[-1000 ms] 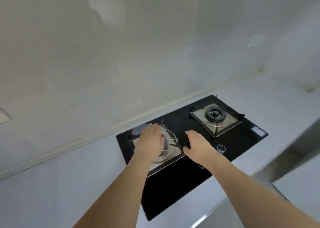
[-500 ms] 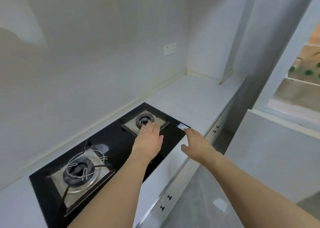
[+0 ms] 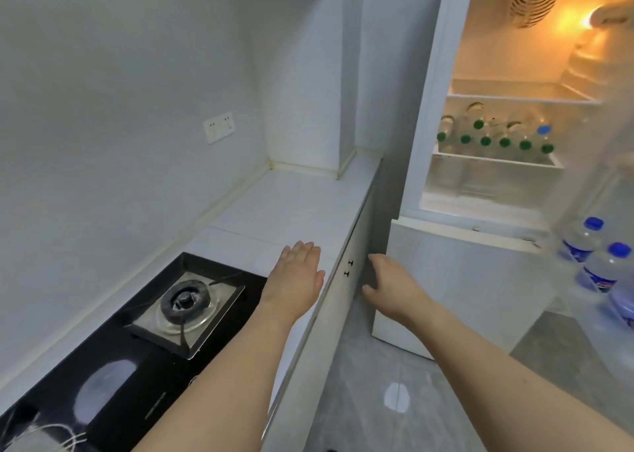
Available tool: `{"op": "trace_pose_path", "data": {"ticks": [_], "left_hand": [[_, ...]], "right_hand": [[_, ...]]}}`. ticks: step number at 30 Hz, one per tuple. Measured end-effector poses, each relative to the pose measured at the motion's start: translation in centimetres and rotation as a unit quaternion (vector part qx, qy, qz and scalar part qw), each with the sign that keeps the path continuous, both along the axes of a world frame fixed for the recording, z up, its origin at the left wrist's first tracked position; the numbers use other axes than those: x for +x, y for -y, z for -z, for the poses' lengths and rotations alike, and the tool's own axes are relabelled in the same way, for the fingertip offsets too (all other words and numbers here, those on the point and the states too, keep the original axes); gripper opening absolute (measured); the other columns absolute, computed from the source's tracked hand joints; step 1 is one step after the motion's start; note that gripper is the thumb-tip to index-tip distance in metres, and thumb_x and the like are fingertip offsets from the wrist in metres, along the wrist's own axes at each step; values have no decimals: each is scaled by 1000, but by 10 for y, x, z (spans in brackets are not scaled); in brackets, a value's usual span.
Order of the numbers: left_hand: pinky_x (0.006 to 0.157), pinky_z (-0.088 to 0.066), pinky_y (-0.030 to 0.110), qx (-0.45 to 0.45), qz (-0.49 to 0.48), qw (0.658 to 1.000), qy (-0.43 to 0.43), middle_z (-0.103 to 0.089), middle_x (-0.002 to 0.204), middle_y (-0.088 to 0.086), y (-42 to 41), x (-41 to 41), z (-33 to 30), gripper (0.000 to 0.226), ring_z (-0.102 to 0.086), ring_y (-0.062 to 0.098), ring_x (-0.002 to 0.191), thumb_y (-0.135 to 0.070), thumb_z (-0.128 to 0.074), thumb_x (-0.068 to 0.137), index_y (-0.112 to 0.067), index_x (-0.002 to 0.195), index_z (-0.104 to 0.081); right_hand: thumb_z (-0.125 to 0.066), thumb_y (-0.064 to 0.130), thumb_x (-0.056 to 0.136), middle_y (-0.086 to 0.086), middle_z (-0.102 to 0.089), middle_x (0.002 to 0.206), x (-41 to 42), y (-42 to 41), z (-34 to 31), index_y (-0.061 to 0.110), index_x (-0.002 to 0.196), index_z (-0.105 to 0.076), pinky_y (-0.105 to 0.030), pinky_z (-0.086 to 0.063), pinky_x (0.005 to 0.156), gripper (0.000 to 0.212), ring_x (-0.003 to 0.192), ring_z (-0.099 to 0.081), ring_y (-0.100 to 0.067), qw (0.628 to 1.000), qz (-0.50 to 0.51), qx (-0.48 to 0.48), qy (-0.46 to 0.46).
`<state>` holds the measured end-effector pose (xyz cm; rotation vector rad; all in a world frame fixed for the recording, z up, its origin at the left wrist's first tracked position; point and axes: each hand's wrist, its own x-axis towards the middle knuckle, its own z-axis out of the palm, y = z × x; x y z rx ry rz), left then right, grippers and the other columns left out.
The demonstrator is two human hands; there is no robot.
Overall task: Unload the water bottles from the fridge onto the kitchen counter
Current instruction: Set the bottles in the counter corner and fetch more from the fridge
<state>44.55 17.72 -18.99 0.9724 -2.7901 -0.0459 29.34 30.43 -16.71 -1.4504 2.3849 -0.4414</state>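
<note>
The white fridge [image 3: 425, 108] stands open at the right, lit inside. Several clear water bottles with green caps [image 3: 494, 136] stand on its middle shelf, one with a blue cap among them. Blue-capped bottles [image 3: 583, 242] sit in the door rack at the far right. The white kitchen counter [image 3: 291, 201] runs along the left wall up to the fridge. My left hand [image 3: 298, 276] hovers flat and empty over the counter's front edge. My right hand [image 3: 394, 283] is open and empty, held out in front of the fridge's lower door.
A black gas hob [image 3: 144, 342] with a round burner [image 3: 185, 302] fills the near counter. A wall socket [image 3: 219, 127] sits above the counter. Cabinet doors with small knobs [image 3: 348, 268] lie below the counter edge. Grey floor [image 3: 394, 400] stretches between the cabinets and the fridge.
The view has swung right from the hob to the open fridge. Both hands stay outstretched and empty, now over the counter edge and in front of the fridge.
</note>
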Motion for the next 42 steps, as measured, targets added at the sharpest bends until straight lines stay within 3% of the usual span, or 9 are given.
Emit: {"op": "trace_pose_path", "data": {"ticks": [11,17,27,33,38,42], "left_hand": [[122,-4,31,30,69,997,-29,-26,160,5,90,-125,13,52,-18,20,150,-31,-33,106,-11,154,-25],[123,-13,35,53,122,990,-42,-24,162,3,138,-210,10,54,-17,19,150,-32,-34,105,-14,155,-23],[118,-24,29,47,236,967,-82,-32,157,0,147,-348,-6,50,-30,16,144,-31,-40,105,-17,152,-30],[120,-15,27,24,270,959,-77,-22,162,-1,147,-443,-14,53,-18,16,149,-33,-34,106,-17,155,-22],[120,-25,32,45,272,958,-74,-25,161,-1,152,-530,-23,52,-23,16,148,-33,-36,105,-18,154,-25],[109,-40,35,70,254,960,-91,-31,158,0,159,-594,-33,51,-36,18,141,-30,-40,103,-17,152,-29]], "right_hand": [[-49,25,96,-5,-22,159,-106,74,9,11,152,-19,-29,-20,116,65,145,-23,-22,997,73,-1,7],[-53,31,96,-1,-24,158,-171,115,8,18,152,-21,-34,-26,115,65,144,-27,-22,988,152,-3,4],[-48,24,96,-4,-23,158,-293,104,-4,9,151,-21,-30,-21,116,64,145,-21,-19,974,226,-12,2],[-48,24,95,-6,-26,157,-386,102,-11,8,151,-23,-29,-21,115,64,144,-24,-20,963,266,-32,-6],[-50,23,95,-7,-30,155,-466,111,-21,9,149,-27,-30,-23,114,61,142,-28,-21,955,289,-64,-6],[-52,21,94,-8,-39,148,-527,124,-30,9,145,-35,-31,-29,110,55,136,-36,-23,945,307,-113,-6]]}}
